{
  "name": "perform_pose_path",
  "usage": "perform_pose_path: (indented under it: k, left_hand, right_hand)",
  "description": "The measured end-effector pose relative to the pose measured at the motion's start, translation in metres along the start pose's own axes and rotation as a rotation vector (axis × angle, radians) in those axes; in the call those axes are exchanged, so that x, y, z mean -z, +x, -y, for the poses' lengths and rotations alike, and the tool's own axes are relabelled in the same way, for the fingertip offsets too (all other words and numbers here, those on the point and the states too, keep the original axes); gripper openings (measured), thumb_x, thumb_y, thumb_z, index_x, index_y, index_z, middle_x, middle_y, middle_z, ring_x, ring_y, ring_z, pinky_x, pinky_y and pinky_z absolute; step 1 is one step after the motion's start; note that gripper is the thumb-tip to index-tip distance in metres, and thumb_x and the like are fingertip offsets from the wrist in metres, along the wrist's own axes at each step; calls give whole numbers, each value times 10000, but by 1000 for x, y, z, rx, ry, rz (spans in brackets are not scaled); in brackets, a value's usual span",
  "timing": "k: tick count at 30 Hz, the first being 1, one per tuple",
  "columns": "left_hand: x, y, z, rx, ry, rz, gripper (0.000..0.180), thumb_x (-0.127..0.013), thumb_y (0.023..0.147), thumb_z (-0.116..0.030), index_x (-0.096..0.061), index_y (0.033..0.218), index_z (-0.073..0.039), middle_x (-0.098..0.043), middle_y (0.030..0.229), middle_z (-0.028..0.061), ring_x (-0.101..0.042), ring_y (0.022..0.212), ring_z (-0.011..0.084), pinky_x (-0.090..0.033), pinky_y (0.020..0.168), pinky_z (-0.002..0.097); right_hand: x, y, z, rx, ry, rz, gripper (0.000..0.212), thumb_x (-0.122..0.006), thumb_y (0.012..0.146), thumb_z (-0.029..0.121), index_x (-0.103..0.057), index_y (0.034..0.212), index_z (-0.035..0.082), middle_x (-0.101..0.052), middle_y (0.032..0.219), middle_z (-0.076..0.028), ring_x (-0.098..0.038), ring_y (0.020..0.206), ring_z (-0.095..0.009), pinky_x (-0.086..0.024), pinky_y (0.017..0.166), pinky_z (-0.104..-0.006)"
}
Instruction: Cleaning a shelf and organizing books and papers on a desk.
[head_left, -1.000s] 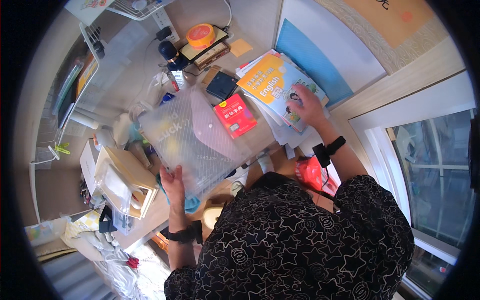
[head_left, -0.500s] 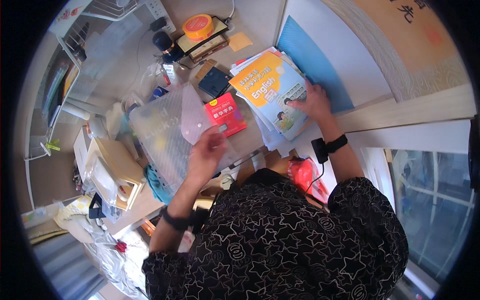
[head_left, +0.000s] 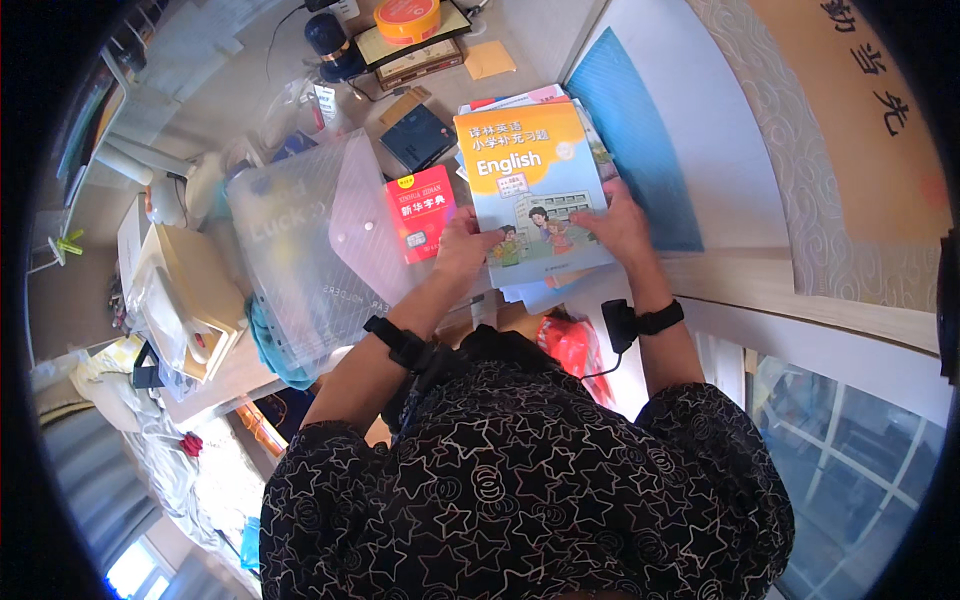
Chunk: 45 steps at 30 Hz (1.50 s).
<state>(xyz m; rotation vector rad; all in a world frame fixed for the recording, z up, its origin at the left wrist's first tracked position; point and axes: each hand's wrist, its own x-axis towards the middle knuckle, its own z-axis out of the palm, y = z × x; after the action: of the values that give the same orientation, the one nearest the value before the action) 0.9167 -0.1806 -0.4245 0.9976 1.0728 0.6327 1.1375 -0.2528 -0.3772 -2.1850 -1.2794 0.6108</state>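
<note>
An orange and light-blue English workbook [head_left: 527,200] lies on top of a pile of books and papers on the desk. My left hand [head_left: 464,245] grips its lower left edge, thumb on the cover. At the right edge my right hand [head_left: 617,227] holds it too, thumb across the printed picture; the fingers under the edges are hidden. Just left of my left hand lies a red dictionary [head_left: 420,215]. Beside that is a clear plastic document folder [head_left: 300,250] with a snap-button flap.
Behind the dictionary sits a dark flat box [head_left: 416,137]. Farther back stand a round orange container [head_left: 407,20] on a wooden box and a dark-capped bottle [head_left: 333,45]. A blue sheet [head_left: 640,140] leans at the right wall. Cream file boxes [head_left: 190,290] stand at left.
My left hand has moved right, from over the folder to the workbook's left edge. The workbook has turned straighter toward me. My right hand stays on its right edge.
</note>
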Motion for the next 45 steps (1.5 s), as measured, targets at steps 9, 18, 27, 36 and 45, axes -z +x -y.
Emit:
perform_pose_path:
  k: [9, 18, 27, 36, 45]
  left_hand:
    - [20, -36, -18, -40, -444, 194, 407, -498, 785, 127, -509, 1131, -88, -572, 1131, 66, -564, 1007, 172, -490, 863, 347]
    - [26, -68, -55, -124, -418, 137, 376, -521, 799, 103, -513, 1122, -88, -601, 1084, 62, -575, 984, 155, -492, 849, 308]
    - [30, -84, -64, -245, -373, 140, 455, -538, 784, 117, -454, 1196, -59, -560, 1147, 59, -547, 1019, 148, -476, 868, 302]
    - [38, -82, -61, -226, -374, 132, 458, -540, 782, 120, -450, 1196, -52, -564, 1133, 66, -550, 1023, 163, -478, 872, 309]
    - [42, -83, -68, -240, -350, 150, 462, -545, 780, 122, -448, 1201, -44, -561, 1140, 77, -548, 1024, 167, -466, 886, 307]
  right_hand:
    - [0, -15, 21, 267, 784, 5, 242, -587, 774, -40, -483, 989, -1, -581, 873, -56, -557, 776, -93, -462, 675, -235]
    - [27, -21, 60, 385, 872, 46, 246, -587, 816, -5, -458, 1025, -3, -592, 916, -88, -559, 809, -110, -465, 712, -246]
    - [31, -18, 71, 429, 895, 103, 249, -583, 830, 4, -454, 1043, -9, -594, 927, -89, -559, 818, -107, -464, 720, -239]
    - [35, -21, 79, 410, 868, 116, 235, -576, 832, 9, -461, 1036, -16, -594, 921, -84, -554, 813, -103, -459, 717, -236]
    - [35, -18, 84, 409, 875, 126, 239, -573, 833, 5, -463, 1044, -19, -598, 932, -84, -556, 818, -107, -456, 724, -235]
